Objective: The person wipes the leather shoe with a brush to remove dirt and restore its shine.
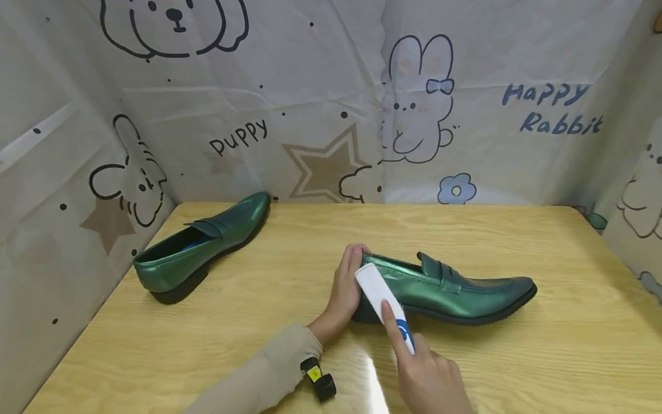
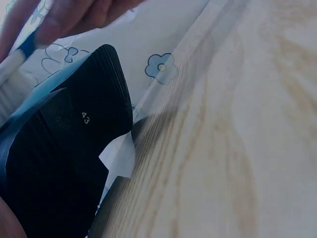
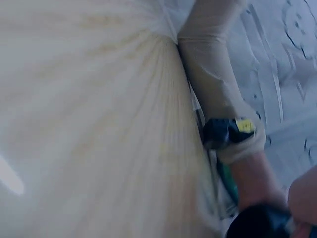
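Green shoe [image 1: 450, 290], head view: left hand [image 1: 343, 290] clamped round its heel [image 1: 366, 313] over table [image 1: 569, 345]; right hand [image 1: 429, 374] clamped on brush [image 1: 371, 282] at its side, apparently brushing; next stroke likely needs steady heel. Left wrist: sole [image 2: 94, 99] tilted. Right wrist: grip unclear.

Counter [image 1: 558, 345] has light wood grain and reflects a bright glare [image 1: 374, 382]. Creased pale sheeting [image 1: 310, 69] encloses three sides, printed with a rabbit [image 1: 418, 123] and lettering [image 1: 553, 109].

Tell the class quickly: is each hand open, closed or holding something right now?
Left hand: closed, holding a shoe at the heel.
Right hand: closed, holding a brush.
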`<state>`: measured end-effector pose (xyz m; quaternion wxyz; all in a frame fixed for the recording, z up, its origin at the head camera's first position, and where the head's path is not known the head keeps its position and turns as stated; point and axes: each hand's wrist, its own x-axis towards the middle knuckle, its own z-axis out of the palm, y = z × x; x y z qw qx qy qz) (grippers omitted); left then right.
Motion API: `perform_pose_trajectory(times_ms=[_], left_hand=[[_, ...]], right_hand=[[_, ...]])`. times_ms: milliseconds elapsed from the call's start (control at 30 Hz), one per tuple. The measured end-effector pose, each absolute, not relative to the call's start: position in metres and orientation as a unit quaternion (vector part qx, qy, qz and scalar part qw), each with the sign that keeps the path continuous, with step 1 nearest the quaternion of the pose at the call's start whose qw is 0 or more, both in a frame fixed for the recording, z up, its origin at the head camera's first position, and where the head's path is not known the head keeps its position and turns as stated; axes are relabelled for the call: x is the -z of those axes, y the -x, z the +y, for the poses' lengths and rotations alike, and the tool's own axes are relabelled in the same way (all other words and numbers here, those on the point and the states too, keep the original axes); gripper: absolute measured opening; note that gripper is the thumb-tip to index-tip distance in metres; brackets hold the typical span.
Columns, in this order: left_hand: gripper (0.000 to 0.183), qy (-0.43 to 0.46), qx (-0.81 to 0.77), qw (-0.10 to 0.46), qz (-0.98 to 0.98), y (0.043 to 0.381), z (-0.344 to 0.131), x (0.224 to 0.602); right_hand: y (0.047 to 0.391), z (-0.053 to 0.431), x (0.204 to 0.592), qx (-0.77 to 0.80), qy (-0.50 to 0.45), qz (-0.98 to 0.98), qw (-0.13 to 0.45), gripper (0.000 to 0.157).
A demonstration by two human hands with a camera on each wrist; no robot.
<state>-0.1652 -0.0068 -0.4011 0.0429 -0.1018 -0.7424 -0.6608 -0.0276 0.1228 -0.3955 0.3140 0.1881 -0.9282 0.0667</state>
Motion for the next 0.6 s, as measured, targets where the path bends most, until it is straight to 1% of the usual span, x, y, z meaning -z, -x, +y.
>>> perform_pose_trajectory(times_ms=[100, 133, 233, 367, 467, 600], left_hand=[[0.039, 0.105, 0.664, 0.054, -0.738, 0.163, -0.004, 0.403], [0.039, 0.104, 0.664, 0.064, -0.737, 0.163, -0.003, 0.403], [0.037, 0.099, 0.661, 0.079, -0.739, 0.163, -0.003, 0.404], [0.038, 0.106, 0.661, 0.063, -0.740, 0.162, -0.005, 0.406], [0.041, 0.113, 0.660, 0.054, -0.741, 0.162, -0.006, 0.408], [0.040, 0.117, 0.662, 0.055, -0.738, 0.162, -0.005, 0.407]], right_hand=[[0.026, 0.109, 0.388, -0.040, -0.152, -0.945, 0.286, 0.095], [0.027, 0.106, 0.387, -0.031, -0.146, -0.948, 0.282, 0.097], [0.034, 0.099, 0.383, -0.013, -0.141, -0.946, 0.292, 0.094], [0.050, 0.098, 0.383, -0.002, -0.143, -0.932, 0.334, 0.088], [0.060, 0.100, 0.383, -0.005, -0.139, -0.924, 0.355, 0.087], [0.059, 0.100, 0.383, 0.005, -0.140, -0.930, 0.341, 0.086]])
